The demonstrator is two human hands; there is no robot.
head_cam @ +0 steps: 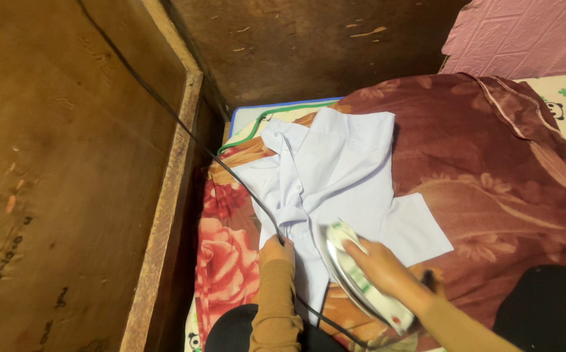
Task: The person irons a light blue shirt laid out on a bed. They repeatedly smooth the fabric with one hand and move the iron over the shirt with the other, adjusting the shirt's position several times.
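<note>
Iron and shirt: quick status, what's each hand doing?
Right hand grips iron on white shirt. Left hand pins shirt by black cord. Cord crosses shirt.

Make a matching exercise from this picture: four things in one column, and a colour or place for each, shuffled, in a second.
Things:
1. shirt
2. iron
3. cord
4. blanket

Colour or place:
A. black, running past the left hand
B. dark red with a flower print
C. pale blue, spread flat
D. under the right hand, tilted on edge

Pairs: 1-C, 2-D, 3-A, 4-B
</note>
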